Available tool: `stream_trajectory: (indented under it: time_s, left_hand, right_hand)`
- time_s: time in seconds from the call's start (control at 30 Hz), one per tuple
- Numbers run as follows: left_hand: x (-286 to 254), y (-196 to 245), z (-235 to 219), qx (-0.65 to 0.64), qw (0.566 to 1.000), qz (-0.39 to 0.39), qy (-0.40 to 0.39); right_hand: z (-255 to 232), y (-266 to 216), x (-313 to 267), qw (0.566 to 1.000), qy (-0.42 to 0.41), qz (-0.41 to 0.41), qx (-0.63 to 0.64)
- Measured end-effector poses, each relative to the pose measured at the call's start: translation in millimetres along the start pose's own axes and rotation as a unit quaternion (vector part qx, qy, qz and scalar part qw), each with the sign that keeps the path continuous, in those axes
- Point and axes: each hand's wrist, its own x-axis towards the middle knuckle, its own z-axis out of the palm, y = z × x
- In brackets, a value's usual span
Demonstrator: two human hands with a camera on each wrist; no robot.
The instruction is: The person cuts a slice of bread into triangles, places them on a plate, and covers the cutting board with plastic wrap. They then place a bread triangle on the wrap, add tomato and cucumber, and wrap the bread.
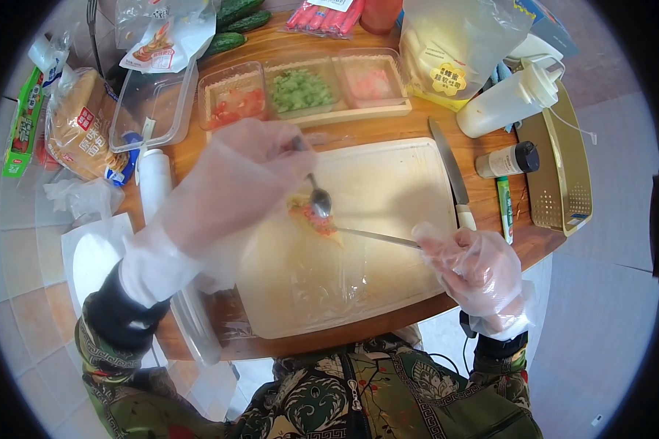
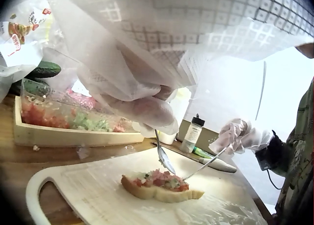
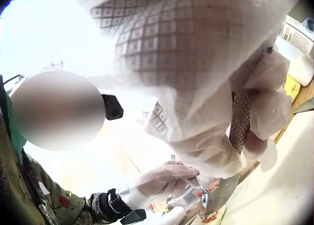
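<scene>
A bread slice (image 2: 162, 191) topped with chopped red and green pieces lies on the white cutting board (image 1: 373, 293). My gloved left hand (image 1: 234, 183) grips a metal spoon (image 1: 320, 203), its bowl over the topping in the head view. From the right, my gloved right hand (image 1: 479, 274) holds a thin metal utensil (image 1: 381, 236) by its near end, with the far end at the topping's edge. The left wrist view shows both utensils meeting the topping from above and from the right; the right utensil's tip is hidden there.
Behind the board stands a wooden tray (image 1: 315, 117) with chopped red, green and pink food. A knife (image 1: 450, 164), squeeze bottle (image 1: 505, 102), seasoning jar (image 1: 507, 159) and gold basket (image 1: 556, 175) are at the right. Bagged bread (image 1: 84, 132) and a white roll (image 1: 156, 179) are at the left.
</scene>
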Motion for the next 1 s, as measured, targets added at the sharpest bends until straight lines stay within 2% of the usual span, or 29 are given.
stream_trajectory:
  time_s: [0.27, 0.33, 0.43, 0.73, 0.83, 1.0]
  left_hand:
    - [-1.3, -1.4, -3.6, -0.025, 1.0, 0.009, 0.005]
    - [-2.2, 1.3, -3.5, 0.0, 1.0, 0.009, 0.014]
    - [-3.0, 5.1, -3.0, 0.012, 1.0, 0.002, 0.017]
    - [-3.9, 4.3, -1.9, 0.013, 1.0, 0.003, 0.028]
    - [-2.6, 2.8, -2.5, 0.008, 1.0, 0.003, 0.022]
    - [-2.2, 1.0, -2.7, 0.009, 1.0, 0.004, 0.028]
  right_hand:
    - [-3.9, 1.2, 2.0, 0.999, 0.01, -0.044, -0.029]
    - [-2.6, -0.3, 3.0, 0.996, 0.033, -0.06, -0.053]
    - [-0.5, 3.3, 4.2, 0.997, 0.02, -0.064, -0.035]
    - [10.9, 12.3, -6.4, 1.0, 0.003, -0.013, 0.018]
    - [1.7, 8.6, -3.7, 0.999, -0.005, -0.04, 0.001]
    - [5.4, 13.4, -7.3, 1.0, 0.021, -0.021, -0.005]
